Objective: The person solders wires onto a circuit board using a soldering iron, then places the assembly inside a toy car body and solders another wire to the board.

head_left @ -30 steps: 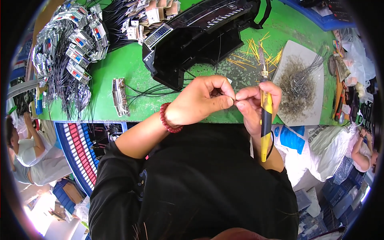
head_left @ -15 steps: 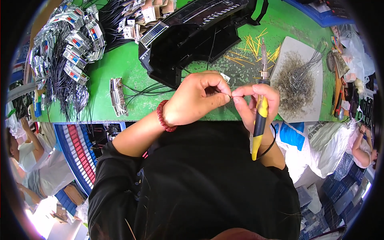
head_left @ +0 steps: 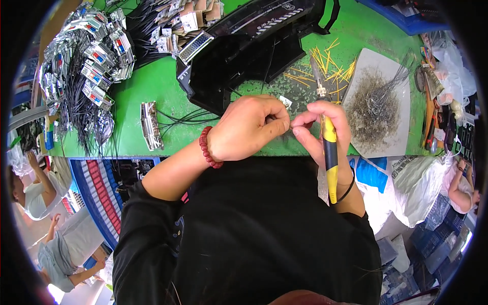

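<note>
My left hand (head_left: 251,124), with a red bead bracelet on its wrist, is pinched closed beside the right fingertips. What it holds is too small to make out. A yellow-and-black soldering iron (head_left: 331,152) rests in my right hand (head_left: 336,118), its metal tip pointing away from me. The right thumb and forefinger almost meet at the left fingertips. Black wires (head_left: 185,119) run from a silver plastic piece (head_left: 150,125) toward my left hand, which hides their ends. Just beyond that hand lies a small white part (head_left: 285,101). A hollow black plastic shell (head_left: 244,56) lies farther off.
Short yellow wires (head_left: 330,63) are scattered on the green table (head_left: 132,91). At right, a grey board (head_left: 401,109) carries dark residue and a tangle of thin wire. Silver pieces with black wires (head_left: 91,66) are heaped at far left. Other people (head_left: 61,254) are beyond the table.
My right hand has opened its fingers slightly, and the soldering iron's tip has swung to the left. My left hand has barely moved.
</note>
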The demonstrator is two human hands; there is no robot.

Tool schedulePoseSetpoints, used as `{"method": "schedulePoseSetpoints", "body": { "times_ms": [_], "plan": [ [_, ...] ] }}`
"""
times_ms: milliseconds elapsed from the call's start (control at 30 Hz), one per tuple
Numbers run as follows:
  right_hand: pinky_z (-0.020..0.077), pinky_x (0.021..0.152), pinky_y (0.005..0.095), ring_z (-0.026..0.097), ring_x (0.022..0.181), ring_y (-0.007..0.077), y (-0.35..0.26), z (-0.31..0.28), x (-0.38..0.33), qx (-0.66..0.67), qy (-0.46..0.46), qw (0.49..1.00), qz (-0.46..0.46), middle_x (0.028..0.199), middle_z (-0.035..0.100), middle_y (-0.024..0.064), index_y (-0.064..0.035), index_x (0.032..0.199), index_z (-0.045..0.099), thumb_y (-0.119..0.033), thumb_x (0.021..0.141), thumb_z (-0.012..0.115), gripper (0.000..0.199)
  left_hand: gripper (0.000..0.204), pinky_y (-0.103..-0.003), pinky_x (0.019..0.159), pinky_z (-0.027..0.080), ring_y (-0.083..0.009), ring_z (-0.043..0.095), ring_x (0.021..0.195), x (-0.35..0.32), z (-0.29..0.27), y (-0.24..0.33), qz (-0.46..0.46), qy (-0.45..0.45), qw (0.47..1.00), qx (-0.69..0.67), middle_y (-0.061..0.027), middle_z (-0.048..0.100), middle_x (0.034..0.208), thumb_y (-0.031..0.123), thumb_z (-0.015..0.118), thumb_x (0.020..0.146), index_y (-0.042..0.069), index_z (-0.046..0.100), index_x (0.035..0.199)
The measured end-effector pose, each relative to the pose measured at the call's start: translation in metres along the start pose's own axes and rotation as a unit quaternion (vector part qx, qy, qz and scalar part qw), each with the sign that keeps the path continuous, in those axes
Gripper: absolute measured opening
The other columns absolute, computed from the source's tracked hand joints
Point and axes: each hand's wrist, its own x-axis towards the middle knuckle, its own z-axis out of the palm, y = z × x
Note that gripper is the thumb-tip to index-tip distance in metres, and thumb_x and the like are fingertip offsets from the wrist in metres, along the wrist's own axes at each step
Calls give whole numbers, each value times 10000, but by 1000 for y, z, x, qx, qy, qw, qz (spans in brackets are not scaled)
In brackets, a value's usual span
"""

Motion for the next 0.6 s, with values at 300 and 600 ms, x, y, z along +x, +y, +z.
{"method": "schedulePoseSetpoints", "body": {
  "times_ms": [300, 600],
  "plan": [
    [511, 754, 290, 640, 814, 158, 3, -8, 2, 99, -93, 988, 80, 893, 633, 107, -23, 1230, 461, 34, 811, 706, 489, 139, -354, 619, 475, -259, 604, 669, 5, -5, -2, 6, -78, 997, -19, -122, 627, 735, 149, 662, 842, 12, 655, 821],
    [528, 735, 291, 645, 800, 171, 20, 4, -14, 67, -35, 997, -30, 890, 623, 115, -20, 1186, 476, 75, 812, 689, 441, 147, -335, 606, 466, -221, 595, 658, 8, -6, -4, 1, -97, 995, -38, -114, 622, 726, 147, 664, 848, 2, 641, 831]
  ]
}}
